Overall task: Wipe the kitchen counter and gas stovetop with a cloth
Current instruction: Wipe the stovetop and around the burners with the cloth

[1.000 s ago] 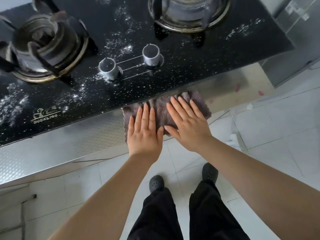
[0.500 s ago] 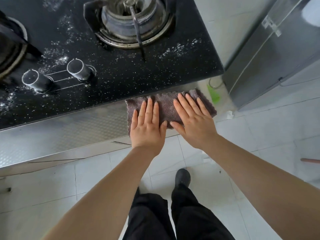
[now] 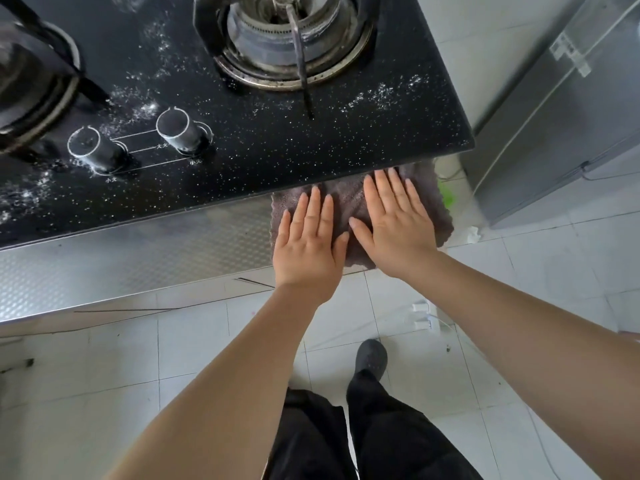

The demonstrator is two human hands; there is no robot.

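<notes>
At the counter's [image 3: 138,258] right front corner, just below the black stovetop [image 3: 277,143], I have the grey cloth [image 3: 346,199] spread flat. My left hand [image 3: 308,244] and right hand [image 3: 394,223] both press on it side by side, fingers straight. White specks dot the stovetop near the burner [image 3: 291,39].

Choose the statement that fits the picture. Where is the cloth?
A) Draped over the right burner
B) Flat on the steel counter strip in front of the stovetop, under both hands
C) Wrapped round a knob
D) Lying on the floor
B: the cloth lies on the counter at the stovetop's front edge, with the left hand and right hand pressing it flat.
</notes>
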